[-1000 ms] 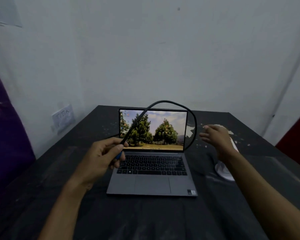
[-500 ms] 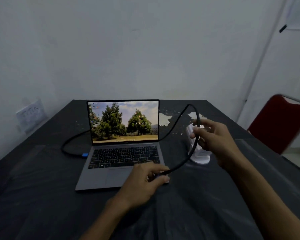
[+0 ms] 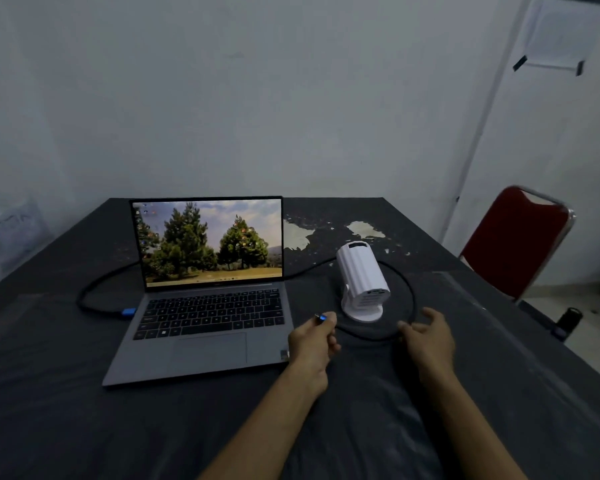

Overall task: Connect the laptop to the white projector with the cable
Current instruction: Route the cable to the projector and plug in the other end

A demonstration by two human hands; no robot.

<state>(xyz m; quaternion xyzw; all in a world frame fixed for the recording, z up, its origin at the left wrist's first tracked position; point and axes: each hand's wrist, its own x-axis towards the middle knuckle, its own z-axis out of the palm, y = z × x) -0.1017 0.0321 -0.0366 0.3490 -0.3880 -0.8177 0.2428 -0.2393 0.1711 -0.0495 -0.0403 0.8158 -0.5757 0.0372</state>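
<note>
Cable [image 3: 407, 289] end poised for projector [image 3: 361, 278] port
Left hand [image 3: 314, 339] pinches the blue plug [image 3: 321, 318]; right hand [image 3: 428, 337], fingers loose, steadies the slack looped behind.

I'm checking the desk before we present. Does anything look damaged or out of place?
Yes. The dark table top has pale patches behind the white projector where its covering has flaked away. The black cable also loops around the projector's base, its free plug in the left hand.

white projector [image 3: 361, 278], blk cable [image 3: 407, 289], grey laptop [image 3: 201, 344], red chair [image 3: 513, 240]
</note>
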